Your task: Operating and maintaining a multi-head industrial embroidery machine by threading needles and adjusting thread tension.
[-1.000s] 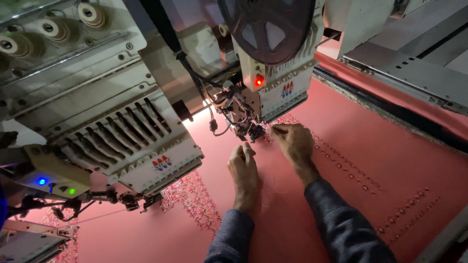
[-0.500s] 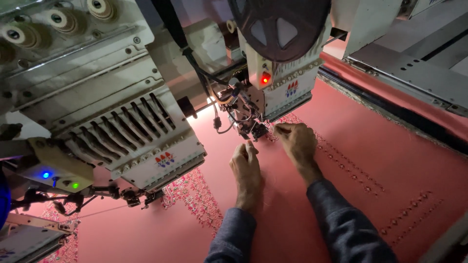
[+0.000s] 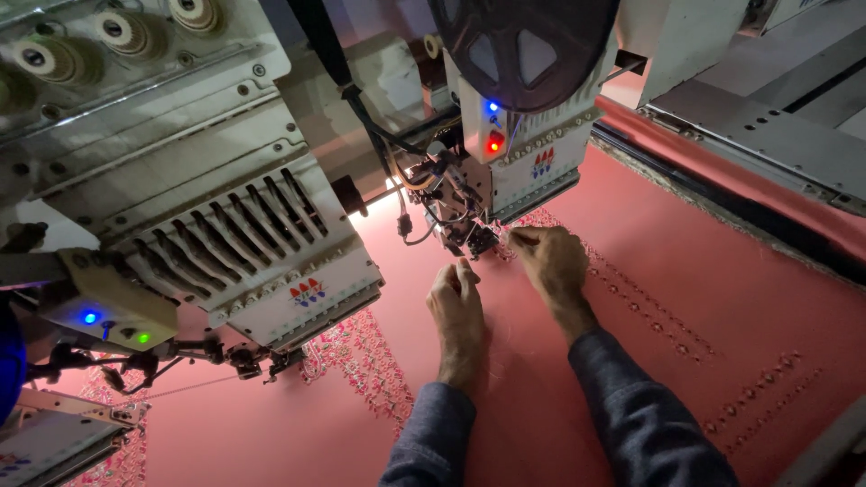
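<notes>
Pink fabric (image 3: 686, 298) is lying stretched flat across the whole bed of a multi-head embroidery machine, running from near to far under dim light. Rows of small stitched motifs (image 3: 649, 307) are trailing off to the right, and a denser embroidered patch (image 3: 361, 356) is showing near the left head (image 3: 234, 243). The middle embroidery head (image 3: 505, 135) is glowing with blue and red lamps, a dark reel hanging above it.

Both hands are resting on the fabric just near the needle area (image 3: 474, 236). The left hand (image 3: 457, 305) is curling loosely, fingers narrow together. The right hand (image 3: 552, 260) is pinching its fingertips close beside the needles; whether a thread is sitting between them is too fine to make out.

The far room is cut off, and the machine's left end is disappearing into shadow.
</notes>
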